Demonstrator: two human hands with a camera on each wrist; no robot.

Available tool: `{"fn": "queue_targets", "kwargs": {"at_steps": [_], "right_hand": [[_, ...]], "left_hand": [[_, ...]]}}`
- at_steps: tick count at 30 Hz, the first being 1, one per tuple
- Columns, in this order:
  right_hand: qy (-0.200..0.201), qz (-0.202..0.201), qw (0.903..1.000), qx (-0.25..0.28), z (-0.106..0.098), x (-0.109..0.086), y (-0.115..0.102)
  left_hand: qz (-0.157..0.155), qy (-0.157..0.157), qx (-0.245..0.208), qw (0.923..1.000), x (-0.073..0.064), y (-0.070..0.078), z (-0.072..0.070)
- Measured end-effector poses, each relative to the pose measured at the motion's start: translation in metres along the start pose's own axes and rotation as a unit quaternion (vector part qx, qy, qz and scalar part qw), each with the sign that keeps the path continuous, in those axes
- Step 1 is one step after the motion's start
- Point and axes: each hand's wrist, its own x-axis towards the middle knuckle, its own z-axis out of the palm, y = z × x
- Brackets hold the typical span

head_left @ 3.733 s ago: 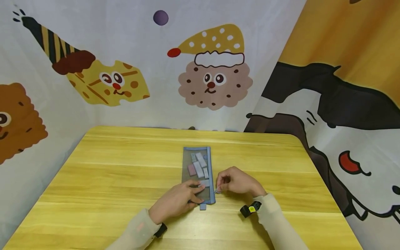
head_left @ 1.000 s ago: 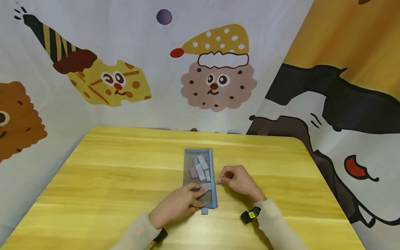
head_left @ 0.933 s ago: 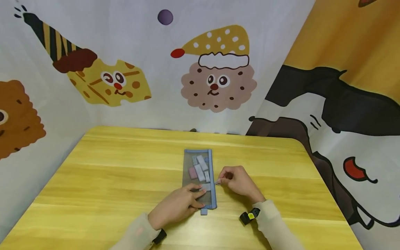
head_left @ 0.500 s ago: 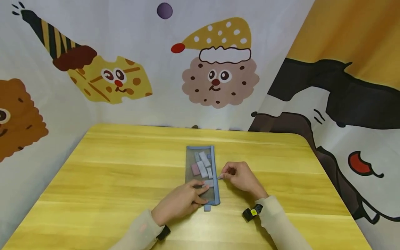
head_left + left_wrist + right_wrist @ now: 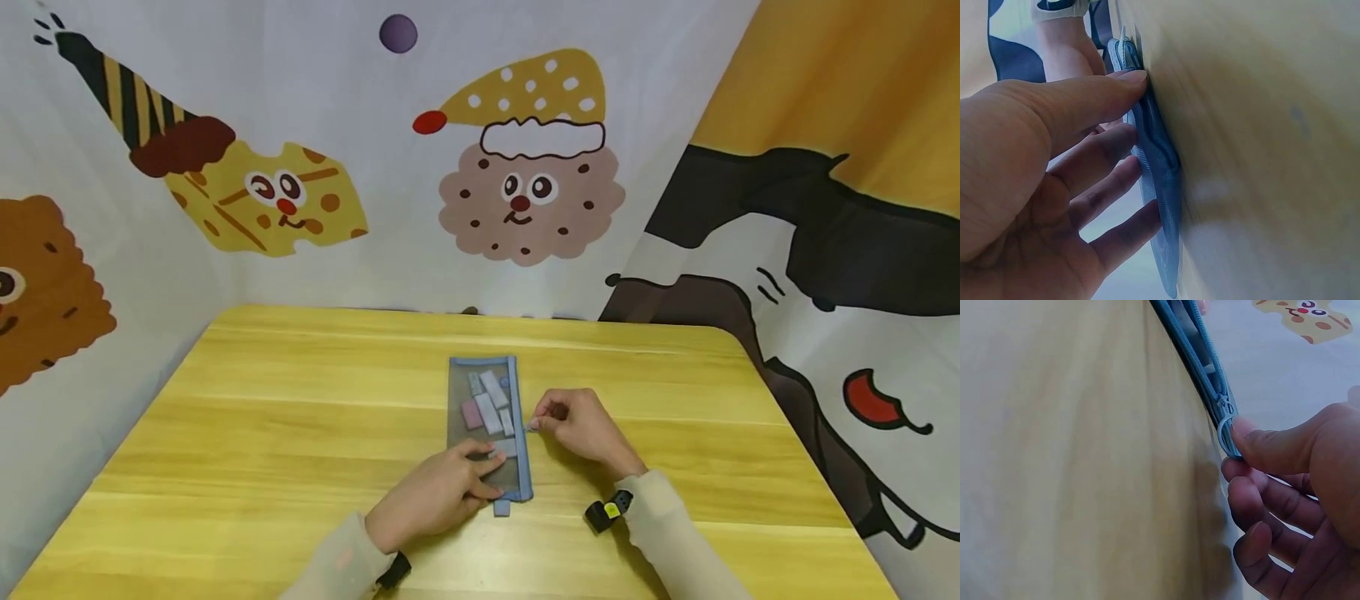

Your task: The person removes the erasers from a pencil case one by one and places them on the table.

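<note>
A grey see-through pouch (image 5: 458,392) with blue edging lies flat on the table, its zipper along the right side. My left hand (image 5: 435,493) presses on its near end with the fingers spread; in the left wrist view the thumb (image 5: 1100,100) lies at the blue edge. With thumb and index finger, my right hand (image 5: 583,423) pinches the ring of the zipper pull (image 5: 1224,434). Between this pull and the near end, the zipper teeth (image 5: 1210,344) stand apart. Inside the pouch show several pale blocks (image 5: 487,414) and a pink one (image 5: 471,414).
A small blue tab (image 5: 502,508) sticks out at the pouch's near end. The wooden table (image 5: 262,417) reaches back to a cloth backdrop (image 5: 337,275) printed with cartoon figures. Dark straps with devices (image 5: 609,511) sit at both wrists.
My right hand has drawn the zipper pull along the pouch's right side toward the far end. My left hand stays on the near end. The view has shifted slightly.
</note>
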Motion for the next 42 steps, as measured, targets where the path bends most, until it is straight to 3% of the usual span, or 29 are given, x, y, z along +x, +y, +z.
{"fn": "queue_targets", "kwargs": {"at_steps": [8, 18, 26, 42], "right_hand": [[-0.006, 0.003, 1.0000, 0.003, 0.011, 0.005, -0.002], [-0.014, 0.013, 0.9998, -0.001, -0.001, 0.020, 0.004], [0.001, 0.018, 0.9996, -0.024, -0.010, 0.030, 0.007], [0.011, 0.025, 0.9992, -0.030, -0.012, 0.052, 0.012]], "left_hand": [[-0.008, -0.012, 0.010, 0.9999, -0.011, -0.002, -0.003], [-0.005, -0.002, 0.004, 1.0000, -0.004, 0.000, -0.001], [-0.002, -0.004, -0.002, 1.0000, 0.001, -0.001, -0.001], [-0.016, -0.008, -0.030, 0.9994, 0.001, 0.000, 0.000]]}}
